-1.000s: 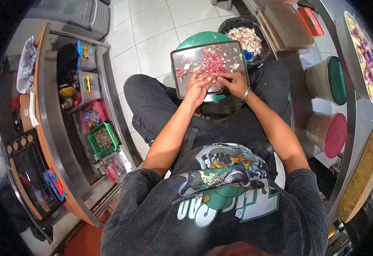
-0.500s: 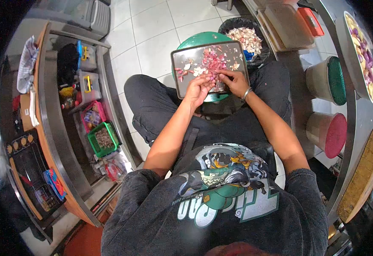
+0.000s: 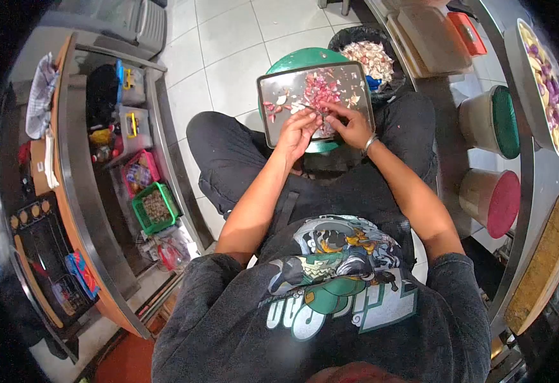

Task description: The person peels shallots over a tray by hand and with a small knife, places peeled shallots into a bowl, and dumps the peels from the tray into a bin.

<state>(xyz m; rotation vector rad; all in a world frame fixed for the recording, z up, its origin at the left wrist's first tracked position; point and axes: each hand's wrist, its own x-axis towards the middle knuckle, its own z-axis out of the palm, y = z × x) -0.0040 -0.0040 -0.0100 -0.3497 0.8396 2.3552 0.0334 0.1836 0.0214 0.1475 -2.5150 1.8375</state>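
A dark-rimmed tray [image 3: 279,86] rests on a round green stool [image 3: 292,59] between my knees. Pink-purple shallot pieces and skins [image 3: 323,88] are heaped on it, with a few pale bits to the left. My left hand [image 3: 297,133], over the tray's near part, is closed with its fingertips pinching what looks like a small shallot, mostly hidden. From the right, my right hand [image 3: 352,126] meets it, thumb and fingers closed together. A thin dark sliver shows by the fingertips; I cannot tell what it is. A bracelet circles the right wrist.
Behind the tray, a black-lined bin [image 3: 367,59] holds pale peelings. Lidded tubs, one green [image 3: 505,121] and one red [image 3: 502,204], stand right. A dish [image 3: 526,76] of peeled garlic and shallots sits on the counter. Shelves left hold a green basket [image 3: 158,208].
My right hand has shifted slightly left, its fingers now nearer the left fingertips. The purple piece seen between the hands is now mostly covered, and a thin dark sliver shows there.
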